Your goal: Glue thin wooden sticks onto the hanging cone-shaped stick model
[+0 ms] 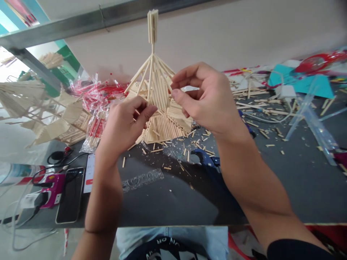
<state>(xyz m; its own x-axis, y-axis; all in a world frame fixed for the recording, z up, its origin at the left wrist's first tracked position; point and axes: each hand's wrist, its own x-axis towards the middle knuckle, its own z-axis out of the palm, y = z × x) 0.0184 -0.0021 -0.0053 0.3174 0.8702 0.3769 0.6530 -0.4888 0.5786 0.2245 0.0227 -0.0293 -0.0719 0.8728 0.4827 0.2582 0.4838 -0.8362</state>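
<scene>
A model tower roof of pale thin wooden sticks (159, 88) stands upright before me, its ribs fanning down from a narrow post with a bundle of sticks (153, 27) on top. Below it lies a wider base of closely laid sticks (162, 129). My left hand (123, 122) is closed at the roof's lower left edge, thumb and fingers around the end of a rib. At the right edge, my right hand (203, 95) pinches the roof's rim between thumb and forefinger, its other fingers curled. What lies inside each pinch is mostly hidden.
Stick offcuts (187, 153) and a blue cutter (207, 159) lie on the dark table. At left are other stick models (62, 119), plastic-wrapped packs (94, 126), a black phone (70, 195) and a purple power socket (55, 189). A glue gun with clear sticks (311, 119) lies right.
</scene>
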